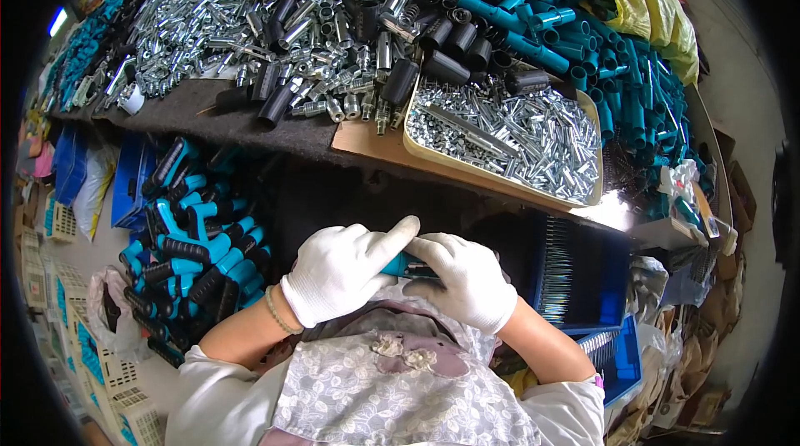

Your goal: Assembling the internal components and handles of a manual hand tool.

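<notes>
Both my hands wear white knit gloves and meet in front of my apron [367, 392]. Between them is a teal and black part [397, 266], mostly covered by the fingers, so its full shape is hidden. My left hand [337, 271] is closed round the teal end, its index finger stretched out toward the right hand. My right hand [468, 279] grips the other side, where black shows under the fingers. On the left, below the bench, lies a heap of teal and black pistol-shaped handles [200, 238].
Across the bench [275, 136] lie piles of metal fittings [192, 21], black sleeves [454, 50] and teal tubes [575, 42]. A shallow tray [597, 142] of small metal pins sits at its front edge. Blue bins [612, 279] with rows of metal rods stand at my right. Yellow sheeting [650, 4] hangs far right.
</notes>
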Tool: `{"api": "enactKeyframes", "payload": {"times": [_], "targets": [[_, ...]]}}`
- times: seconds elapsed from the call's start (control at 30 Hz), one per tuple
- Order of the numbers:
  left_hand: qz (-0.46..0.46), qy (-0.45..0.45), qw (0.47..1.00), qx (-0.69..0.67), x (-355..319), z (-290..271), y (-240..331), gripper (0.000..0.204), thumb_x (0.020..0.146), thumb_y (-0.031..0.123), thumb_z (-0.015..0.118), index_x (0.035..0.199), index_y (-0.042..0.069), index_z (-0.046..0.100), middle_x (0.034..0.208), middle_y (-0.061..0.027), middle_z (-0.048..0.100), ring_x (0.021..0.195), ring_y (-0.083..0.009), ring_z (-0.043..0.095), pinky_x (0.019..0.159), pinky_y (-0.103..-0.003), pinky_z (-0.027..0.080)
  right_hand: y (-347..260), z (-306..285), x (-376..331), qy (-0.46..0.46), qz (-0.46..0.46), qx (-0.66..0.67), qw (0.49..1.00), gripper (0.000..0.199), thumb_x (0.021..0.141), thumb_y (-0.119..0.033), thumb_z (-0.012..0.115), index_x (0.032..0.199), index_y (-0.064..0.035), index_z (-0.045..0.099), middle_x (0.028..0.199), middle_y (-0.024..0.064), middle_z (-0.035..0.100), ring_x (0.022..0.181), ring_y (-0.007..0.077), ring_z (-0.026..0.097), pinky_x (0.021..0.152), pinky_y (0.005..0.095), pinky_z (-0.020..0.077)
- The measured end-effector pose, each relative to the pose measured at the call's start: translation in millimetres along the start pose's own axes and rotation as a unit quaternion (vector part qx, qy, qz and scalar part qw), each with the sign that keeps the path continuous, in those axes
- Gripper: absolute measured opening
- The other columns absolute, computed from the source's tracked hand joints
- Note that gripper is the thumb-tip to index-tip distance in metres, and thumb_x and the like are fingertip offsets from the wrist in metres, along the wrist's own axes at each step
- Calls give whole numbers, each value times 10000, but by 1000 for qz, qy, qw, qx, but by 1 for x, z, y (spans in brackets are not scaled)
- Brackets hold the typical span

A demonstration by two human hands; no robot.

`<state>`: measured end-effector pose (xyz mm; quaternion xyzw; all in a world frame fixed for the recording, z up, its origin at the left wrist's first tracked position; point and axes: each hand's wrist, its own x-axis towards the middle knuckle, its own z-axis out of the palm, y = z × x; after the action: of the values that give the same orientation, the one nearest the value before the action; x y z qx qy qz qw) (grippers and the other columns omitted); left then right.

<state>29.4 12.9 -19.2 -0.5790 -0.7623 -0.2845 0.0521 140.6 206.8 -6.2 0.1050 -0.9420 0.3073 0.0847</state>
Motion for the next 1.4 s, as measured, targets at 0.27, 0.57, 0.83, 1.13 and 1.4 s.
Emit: {"api": "enactKeyframes", "payload": {"times": [0.27, 0.57, 0.83, 1.13, 1.4], "targets": [[-140, -54, 980, -132, -6, 5, 7, 800, 718, 237, 832, 1417, 68, 482, 934, -156, 717, 753, -306, 707, 662, -365, 556, 11, 5, 2, 6, -117, -137, 984, 351, 816, -183, 639, 1137, -43, 615, 945, 82, 625, 869, 256, 619, 790, 380, 500], [-216, -58, 939, -262, -9, -1, 5, 758, 737, 171, 818, 1398, 36, 474, 954, -178, 712, 808, -328, 715, 714, -378, 568, 22, -5, 26, 46, -278, -194, 940, 342, 791, -201, 618, 1102, -60, 639, 951, 45, 630, 855, 218, 602, 773, 342, 480], [-227, -36, 949, -215, -13, -2, 5, 718, 751, 136, 798, 1385, 35, 477, 1009, -179, 694, 873, -355, 688, 764, -413, 555, 23, -31, 53, 2, -158, -28, 987, 285, 690, -196, 815, 927, -90, 695, 917, 74, 673, 854, 305, 631, 775, 407, 511], [-57, 14, 995, -81, -12, -2, 5, 520, 756, 117, 770, 1242, 108, 587, 1062, -91, 668, 865, -303, 675, 780, -392, 538, 67, -56, 103, 16, 13, -242, 970, 128, 811, -134, 654, 891, -95, 746, 891, 106, 662, 904, 331, 629, 805, 434, 510], [-174, 17, 939, -295, -23, 6, -5, 436, 808, 41, 740, 1221, 43, 598, 1060, -136, 668, 803, -258, 690, 714, -326, 550, 76, -53, 96, 114, -33, -207, 971, 67, 829, -149, 678, 842, -89, 706, 849, 99, 654, 863, 314, 646, 762, 423, 525]]}}
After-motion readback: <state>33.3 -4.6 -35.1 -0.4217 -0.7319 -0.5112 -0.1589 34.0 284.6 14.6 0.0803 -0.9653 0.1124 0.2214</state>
